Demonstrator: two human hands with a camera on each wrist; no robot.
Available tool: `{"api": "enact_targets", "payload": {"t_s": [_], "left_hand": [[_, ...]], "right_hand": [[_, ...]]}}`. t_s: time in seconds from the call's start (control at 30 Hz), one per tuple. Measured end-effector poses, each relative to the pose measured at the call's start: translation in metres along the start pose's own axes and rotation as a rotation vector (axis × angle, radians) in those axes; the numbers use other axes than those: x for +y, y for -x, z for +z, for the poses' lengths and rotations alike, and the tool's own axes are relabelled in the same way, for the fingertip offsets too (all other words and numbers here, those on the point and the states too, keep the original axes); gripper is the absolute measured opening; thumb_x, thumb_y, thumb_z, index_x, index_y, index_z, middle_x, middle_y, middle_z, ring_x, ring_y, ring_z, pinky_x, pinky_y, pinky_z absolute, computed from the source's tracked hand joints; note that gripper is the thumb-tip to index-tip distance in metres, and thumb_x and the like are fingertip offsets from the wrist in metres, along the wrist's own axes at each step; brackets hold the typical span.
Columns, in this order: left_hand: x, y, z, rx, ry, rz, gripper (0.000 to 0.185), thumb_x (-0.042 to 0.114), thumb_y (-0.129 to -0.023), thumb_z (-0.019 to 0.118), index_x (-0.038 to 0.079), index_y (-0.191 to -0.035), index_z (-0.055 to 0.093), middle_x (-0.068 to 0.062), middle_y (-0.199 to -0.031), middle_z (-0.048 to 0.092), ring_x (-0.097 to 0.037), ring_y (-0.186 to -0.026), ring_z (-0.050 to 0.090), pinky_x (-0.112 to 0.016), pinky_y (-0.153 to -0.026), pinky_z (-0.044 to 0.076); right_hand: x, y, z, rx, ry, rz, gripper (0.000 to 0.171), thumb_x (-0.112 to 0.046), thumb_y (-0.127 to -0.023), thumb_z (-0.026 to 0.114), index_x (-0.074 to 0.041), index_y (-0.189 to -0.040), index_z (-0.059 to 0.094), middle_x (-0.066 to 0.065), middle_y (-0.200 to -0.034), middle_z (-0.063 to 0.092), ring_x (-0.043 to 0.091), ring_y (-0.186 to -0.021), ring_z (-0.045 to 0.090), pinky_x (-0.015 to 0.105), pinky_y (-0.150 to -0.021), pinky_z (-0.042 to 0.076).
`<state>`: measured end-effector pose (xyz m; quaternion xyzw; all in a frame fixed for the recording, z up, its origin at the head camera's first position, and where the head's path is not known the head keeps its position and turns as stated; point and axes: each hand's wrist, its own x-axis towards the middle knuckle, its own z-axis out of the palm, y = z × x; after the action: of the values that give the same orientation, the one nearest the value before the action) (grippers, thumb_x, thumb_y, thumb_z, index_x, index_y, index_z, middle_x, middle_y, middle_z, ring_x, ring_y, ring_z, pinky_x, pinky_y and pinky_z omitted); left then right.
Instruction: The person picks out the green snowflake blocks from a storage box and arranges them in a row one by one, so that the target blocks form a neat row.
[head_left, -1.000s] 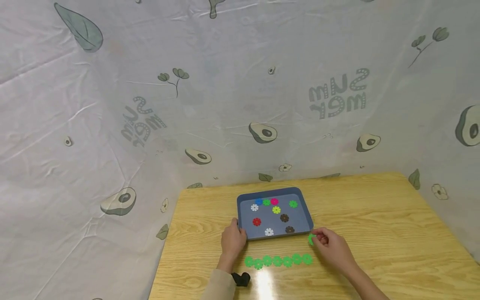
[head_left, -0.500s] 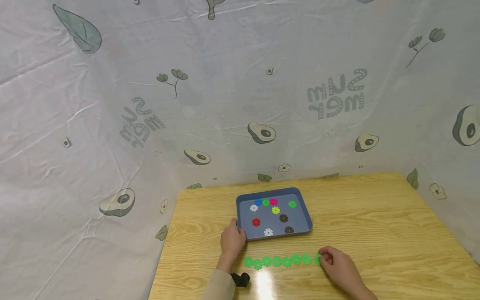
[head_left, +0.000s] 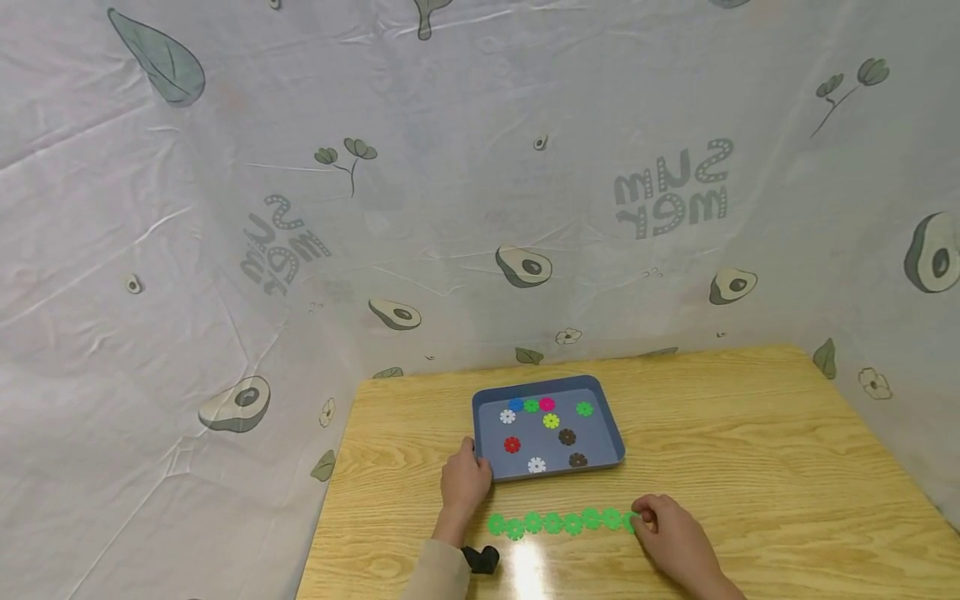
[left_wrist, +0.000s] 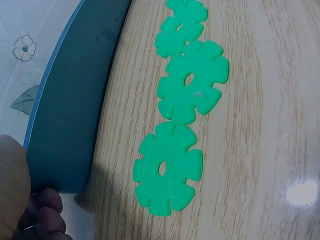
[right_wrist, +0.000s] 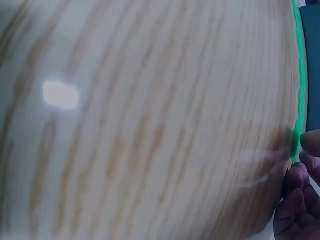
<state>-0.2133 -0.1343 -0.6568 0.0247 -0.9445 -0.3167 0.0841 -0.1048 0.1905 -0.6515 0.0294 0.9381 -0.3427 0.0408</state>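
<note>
A row of green notched plastic discs (head_left: 553,523) lies on the wooden table in front of a blue-grey tray (head_left: 617,429). My left hand (head_left: 465,482) grips the tray's front left corner, thumb over the rim. At the row's right end, my right hand (head_left: 673,537) pinches a green notched disc (head_left: 631,522), which its fingertips partly cover. In the left wrist view the nearest green disc (left_wrist: 150,170) lies flat and meets its neighbour at the notches. The right wrist view catches the row edge-on as a thin green strip (right_wrist: 300,75), with my fingertips at its near end.
Inside the tray are loose notched discs: white (head_left: 507,416), blue (head_left: 516,404), pink (head_left: 547,404), yellow (head_left: 551,421), red (head_left: 512,445), brown (head_left: 567,437) and green (head_left: 584,408). A black object (head_left: 483,559) is by my left wrist. A printed cloth (head_left: 442,208) hangs behind the table.
My right hand has brought a green disc from beside the tray's front right corner down to the row's right end, then slightly left against it. My left hand stays on the tray.
</note>
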Motion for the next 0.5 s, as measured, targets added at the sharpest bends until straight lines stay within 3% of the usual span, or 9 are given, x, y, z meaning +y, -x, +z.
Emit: {"api": "enact_targets", "payload": {"t_s": [0.23,0.5], "left_hand": [[0.0,0.0,0.0,-0.003,-0.003,-0.001,0.022,0.004,-0.09,0.066,-0.002,-0.111,0.065,-0.017,-0.077,0.068,-0.032,-0.06,0.064,-0.046,-0.052,0.049],[-0.002,-0.001,0.002,-0.013,-0.003,-0.01,0.024,0.006,-0.092,0.066,-0.001,-0.114,0.065,-0.017,-0.08,0.069,-0.032,-0.062,0.065,-0.046,-0.053,0.05]], "right_hand": [[-0.01,-0.012,-0.006,0.047,-0.041,-0.039,0.019,-0.017,-0.099,0.068,-0.002,-0.111,0.073,-0.001,-0.092,0.064,0.011,-0.081,0.059,0.032,-0.072,0.051],[-0.043,-0.051,-0.008,0.162,-0.081,-0.143,0.014,-0.012,-0.096,0.072,-0.003,-0.107,0.073,0.001,-0.089,0.063,0.011,-0.076,0.058,0.029,-0.067,0.05]]}}
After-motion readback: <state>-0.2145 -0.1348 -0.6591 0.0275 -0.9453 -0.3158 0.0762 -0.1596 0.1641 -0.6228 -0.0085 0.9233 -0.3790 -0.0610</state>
